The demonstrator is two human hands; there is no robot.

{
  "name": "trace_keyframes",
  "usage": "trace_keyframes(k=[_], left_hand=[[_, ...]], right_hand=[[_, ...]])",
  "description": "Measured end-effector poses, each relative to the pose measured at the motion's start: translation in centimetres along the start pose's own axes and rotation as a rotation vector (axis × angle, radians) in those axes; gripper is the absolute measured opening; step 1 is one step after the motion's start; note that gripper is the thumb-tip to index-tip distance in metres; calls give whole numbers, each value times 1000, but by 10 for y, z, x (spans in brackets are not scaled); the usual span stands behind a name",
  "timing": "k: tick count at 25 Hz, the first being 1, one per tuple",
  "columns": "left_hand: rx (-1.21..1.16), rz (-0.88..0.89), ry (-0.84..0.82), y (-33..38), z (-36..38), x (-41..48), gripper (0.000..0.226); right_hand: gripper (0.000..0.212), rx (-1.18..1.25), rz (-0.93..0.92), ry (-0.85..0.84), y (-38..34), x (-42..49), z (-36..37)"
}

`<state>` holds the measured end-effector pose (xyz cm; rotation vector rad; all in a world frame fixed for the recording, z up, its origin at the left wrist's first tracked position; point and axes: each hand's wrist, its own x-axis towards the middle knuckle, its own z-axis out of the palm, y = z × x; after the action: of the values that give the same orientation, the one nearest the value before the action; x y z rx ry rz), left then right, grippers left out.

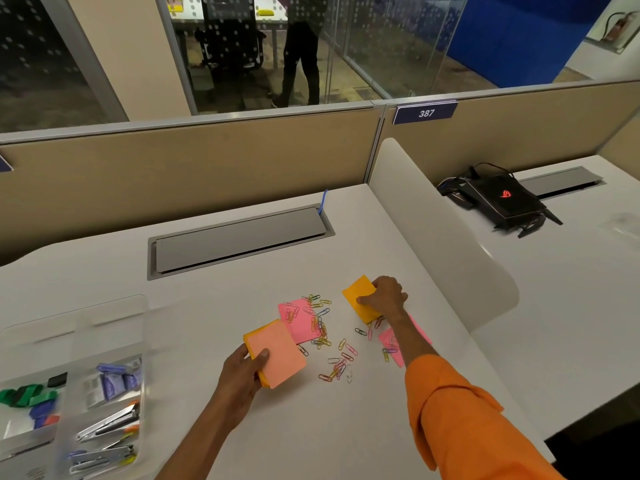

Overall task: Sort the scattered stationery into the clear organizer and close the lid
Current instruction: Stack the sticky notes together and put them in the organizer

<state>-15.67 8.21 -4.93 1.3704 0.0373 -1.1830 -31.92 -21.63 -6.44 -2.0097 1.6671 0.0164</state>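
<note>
Head view, left to right. Clear organizer (104, 344), lid open, at the near-left of the desk (329, 431); staplers (107, 426) and staple boxes (110, 382) already inside. Left hand (242, 375): thumb and fingers curled round a stack of sticky-note pads (278, 353), salmon over orange. Pink pad (299, 322) and scattered paper clips (334, 348) mid-desk. Right hand (386, 296): fingers gripping an orange pad (358, 297), tilted. Advisable: lift clear of clips, square onto the held stack, carry leftward to the organizer.

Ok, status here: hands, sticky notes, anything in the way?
Left hand holds mixed note stack. Right hand grips orange pad. Pink pads, paper clips loose on desk. Nothing blocks the open organizer.
</note>
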Motion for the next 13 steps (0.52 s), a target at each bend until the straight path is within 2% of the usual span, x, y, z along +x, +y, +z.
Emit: trace_keyframes(k=[3, 10, 13], left_hand=[[0, -5, -1, -2, 2, 4, 46], [10, -1, -24, -5, 4, 5, 41], [-2, 9, -24, -3, 5, 2, 39]], right_hand=[[29, 250, -41, 35, 5, 1, -4], [28, 588, -181, 118, 8, -16, -28], [26, 612, -207, 153, 10, -29, -33]])
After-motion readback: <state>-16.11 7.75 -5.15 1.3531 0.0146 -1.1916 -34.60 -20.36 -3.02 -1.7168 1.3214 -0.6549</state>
